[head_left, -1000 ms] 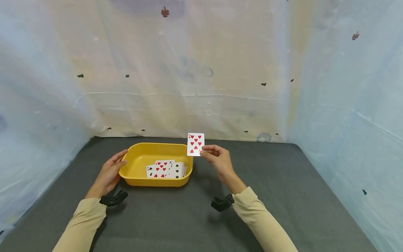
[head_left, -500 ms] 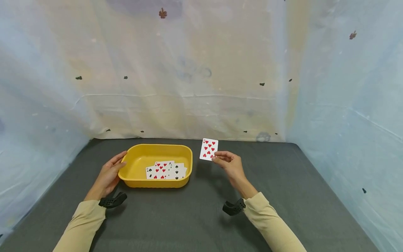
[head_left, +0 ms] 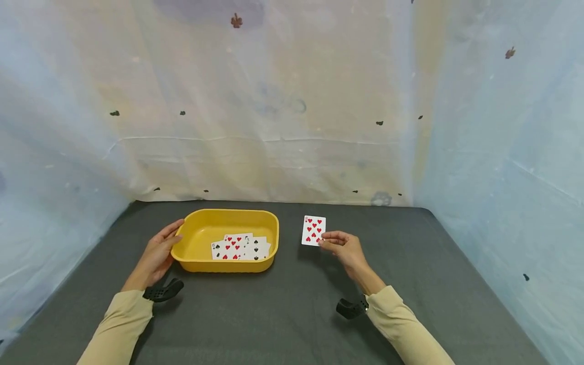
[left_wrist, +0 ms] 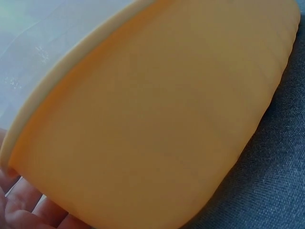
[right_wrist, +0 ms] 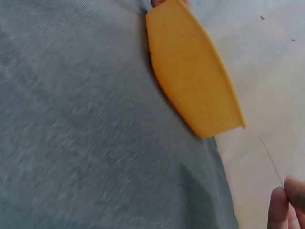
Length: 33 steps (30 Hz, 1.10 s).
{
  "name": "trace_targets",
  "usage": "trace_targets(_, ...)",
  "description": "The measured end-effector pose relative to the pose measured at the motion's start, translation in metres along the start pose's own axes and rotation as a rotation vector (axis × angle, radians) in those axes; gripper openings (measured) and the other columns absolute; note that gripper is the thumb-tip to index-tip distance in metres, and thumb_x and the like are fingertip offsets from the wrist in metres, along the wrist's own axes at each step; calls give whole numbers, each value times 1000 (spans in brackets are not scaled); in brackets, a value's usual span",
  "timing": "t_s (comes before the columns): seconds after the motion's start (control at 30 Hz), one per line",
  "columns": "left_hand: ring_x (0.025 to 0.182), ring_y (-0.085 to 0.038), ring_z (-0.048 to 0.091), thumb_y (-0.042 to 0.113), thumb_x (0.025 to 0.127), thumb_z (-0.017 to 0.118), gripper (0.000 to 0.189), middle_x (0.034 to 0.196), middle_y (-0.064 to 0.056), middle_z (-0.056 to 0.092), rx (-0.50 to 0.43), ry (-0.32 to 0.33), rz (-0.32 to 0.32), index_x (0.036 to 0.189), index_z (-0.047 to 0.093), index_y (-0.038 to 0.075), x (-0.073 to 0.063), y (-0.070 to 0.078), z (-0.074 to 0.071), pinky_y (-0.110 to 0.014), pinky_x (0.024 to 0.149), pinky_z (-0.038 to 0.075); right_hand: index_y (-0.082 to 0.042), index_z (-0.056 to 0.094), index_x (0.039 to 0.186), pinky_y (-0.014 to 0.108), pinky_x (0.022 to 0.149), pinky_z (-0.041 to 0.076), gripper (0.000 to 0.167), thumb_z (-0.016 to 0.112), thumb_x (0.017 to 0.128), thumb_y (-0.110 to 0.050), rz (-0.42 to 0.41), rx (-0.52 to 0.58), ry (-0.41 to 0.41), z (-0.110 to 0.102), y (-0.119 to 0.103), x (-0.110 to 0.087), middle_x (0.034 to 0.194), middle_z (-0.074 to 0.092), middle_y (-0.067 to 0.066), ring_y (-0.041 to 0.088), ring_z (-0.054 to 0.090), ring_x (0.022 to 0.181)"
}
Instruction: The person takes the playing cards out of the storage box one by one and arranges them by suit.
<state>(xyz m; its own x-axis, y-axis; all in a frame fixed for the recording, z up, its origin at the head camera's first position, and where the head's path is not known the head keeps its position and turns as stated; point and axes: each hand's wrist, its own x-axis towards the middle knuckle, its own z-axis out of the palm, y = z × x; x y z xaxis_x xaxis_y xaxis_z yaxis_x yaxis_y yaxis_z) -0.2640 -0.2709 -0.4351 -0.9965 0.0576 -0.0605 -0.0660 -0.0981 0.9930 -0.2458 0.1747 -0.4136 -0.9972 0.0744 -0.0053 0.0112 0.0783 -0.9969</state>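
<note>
A yellow plastic tub stands on the dark cloth, left of the middle. My left hand grips its left end, thumb over the rim and fingers along the outside. In the left wrist view, the tub's outer wall fills most of the picture. Several playing cards lie face up and overlapping in the tub, showing hearts and spades. Right of the tub, my right hand pinches a playing card with red hearts by its lower right corner. In the right wrist view this card appears edge-on, above the cloth.
A dark grey cloth covers the table. Pale patterned sheeting hangs behind it and along both sides. Each wrist wears a black band, the left one near the tub and the right one over the cloth.
My right hand has carried the hearts card from over the tub's right rim to the right and lower, towards the cloth. My left hand keeps its grip and the tub stays put.
</note>
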Motion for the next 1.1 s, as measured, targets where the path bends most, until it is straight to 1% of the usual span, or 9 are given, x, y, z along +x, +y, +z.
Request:
trace_targets(0.1, 144, -29, 16, 13, 105, 43, 59, 161, -10, 5, -6, -3, 5, 157, 15, 11, 0, -1, 0, -18, 90, 47, 3, 70, 102, 32, 66, 47, 21, 76, 83, -4, 20, -32, -1, -5, 5, 0, 81, 71, 5, 28, 69, 83)
trace_targets(0.23, 143, -29, 18, 15, 105, 43, 59, 161, -11, 5, 19, -7, 17, 157, 15, 11, 1, -2, -1, -20, 92, 46, 2, 71, 100, 29, 62, 45, 21, 78, 82, -6, 32, -66, 9, -8, 11, -1, 81, 71, 5, 19, 68, 76)
trace_targets(0.37, 143, -28, 19, 16, 105, 44, 59, 161, -11, 5, 16, -3, 13, 157, 16, 12, 0, -3, -2, -23, 94, 45, 5, 71, 98, 25, 56, 43, 22, 78, 80, -4, 37, -90, 10, -8, 15, -2, 77, 70, 4, 12, 63, 68)
trace_targets(0.5, 143, -28, 18, 15, 105, 43, 58, 162, -10, 5, 5, -10, 13, 157, 16, 12, 0, -3, -3, -25, 96, 43, 8, 71, 98, 23, 53, 42, 22, 78, 79, -2, 42, -101, 0, -9, 19, -2, 74, 70, 3, 9, 60, 63)
trace_targets(0.6, 144, -28, 17, 16, 105, 44, 59, 162, -10, 4, -2, -17, 12, 157, 16, 12, 1, -3, -2, -24, 96, 44, 8, 70, 98, 23, 54, 42, 23, 78, 79, -2, 49, -112, 1, -11, 22, -2, 75, 70, 4, 9, 59, 63)
trace_targets(0.7, 144, -28, 16, 16, 105, 43, 59, 162, -10, 4, 13, -21, 10, 157, 15, 11, 1, -2, -1, -23, 95, 44, 8, 70, 98, 23, 55, 43, 23, 78, 79, -3, 63, -132, 5, -12, 23, -2, 76, 71, 5, 9, 61, 64)
trace_targets(0.93, 144, -30, 15, 13, 106, 41, 58, 161, -11, 4, 20, -24, 8, 157, 13, 11, 2, -1, 1, -30, 100, 39, 7, 71, 95, 23, 52, 44, 20, 78, 79, -3, 66, -184, 20, -12, 25, -2, 75, 71, 8, 12, 65, 64)
trace_targets(1.07, 144, -29, 15, 13, 106, 41, 58, 162, -11, 4, 9, -15, 2, 157, 14, 11, 2, -1, -1, -26, 98, 41, 5, 71, 92, 23, 52, 45, 19, 79, 78, -5, 59, -246, 27, -12, 26, -1, 72, 71, 7, 14, 67, 64)
trace_targets(1.1, 144, -29, 15, 14, 106, 42, 59, 162, -11, 4, 11, -16, 8, 157, 13, 11, 2, -1, -1, -26, 98, 41, 4, 71, 92, 24, 53, 46, 19, 79, 78, -6, 51, -262, 27, -11, 26, 0, 72, 71, 7, 15, 67, 65)
